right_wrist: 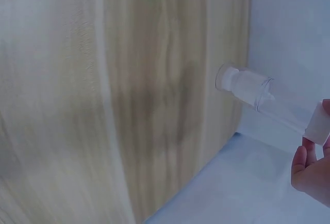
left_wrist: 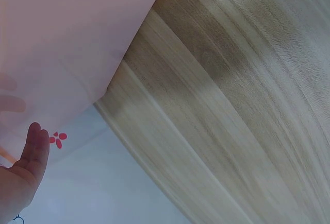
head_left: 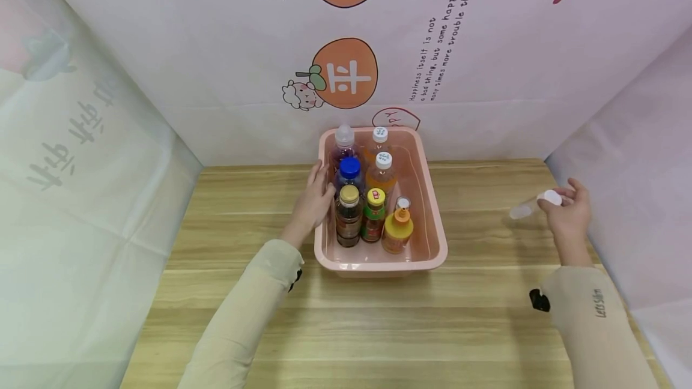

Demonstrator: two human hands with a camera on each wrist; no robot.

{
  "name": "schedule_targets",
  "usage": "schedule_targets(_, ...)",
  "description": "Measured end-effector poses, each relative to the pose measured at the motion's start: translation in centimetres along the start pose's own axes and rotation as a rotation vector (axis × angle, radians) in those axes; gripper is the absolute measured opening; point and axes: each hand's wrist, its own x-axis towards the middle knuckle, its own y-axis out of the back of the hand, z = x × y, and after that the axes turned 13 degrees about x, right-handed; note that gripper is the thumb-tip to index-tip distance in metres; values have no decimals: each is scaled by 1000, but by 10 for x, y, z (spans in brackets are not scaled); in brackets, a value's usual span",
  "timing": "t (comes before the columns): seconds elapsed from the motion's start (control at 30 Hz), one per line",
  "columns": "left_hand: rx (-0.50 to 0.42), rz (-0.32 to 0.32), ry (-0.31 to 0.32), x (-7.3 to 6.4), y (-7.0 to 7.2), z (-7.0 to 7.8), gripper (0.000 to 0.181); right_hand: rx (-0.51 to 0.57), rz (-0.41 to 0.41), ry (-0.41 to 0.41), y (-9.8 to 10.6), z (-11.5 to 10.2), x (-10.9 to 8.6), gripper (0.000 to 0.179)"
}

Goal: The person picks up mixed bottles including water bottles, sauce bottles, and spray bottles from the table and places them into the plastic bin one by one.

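Note:
At the right of the head view, my right hand (head_left: 570, 214) holds a clear bottle (right_wrist: 247, 87) by its white cap (head_left: 550, 197). The bottle tilts, its base pointing left and down; it looks see-through. My left hand (head_left: 312, 203) rests at the left side of a pink plastic basin (head_left: 381, 266), its fingers fairly straight along the rim. Several bottles stand upright in the basin, among them a blue-capped bottle (head_left: 349, 168), a dark bottle with a tan cap (head_left: 348, 221), a green-labelled bottle with a yellow cap (head_left: 373, 221) and a yellow squeeze bottle (head_left: 397, 236).
Two white-capped bottles of orange drink (head_left: 381, 179) and a clear-topped purple bottle (head_left: 345, 147) stand at the basin's back. The wooden table (head_left: 411, 329) meets a printed cloth wall (head_left: 476, 119) behind and pale cloth at both sides.

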Motion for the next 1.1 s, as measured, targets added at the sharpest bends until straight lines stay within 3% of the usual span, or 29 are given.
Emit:
schedule_targets(0.27,-2,4,-12,0,0,0,58,122,0,61,-8,-31,-10,75)
schedule_targets(0.53,2,13,-17,0,0,0,58,414,-30,137,-27,-64,-28,76)
schedule_targets(0.8,14,8,-15,1,0,0,58,374,-144,289,-47,-91,-55,72)
schedule_targets(1.0,1,9,-15,1,0,-1,58,414,-268,388,-60,-109,-80,70)
schedule_targets(1.1,-3,10,-16,0,0,0,58,358,-336,438,-66,-116,-92,70)
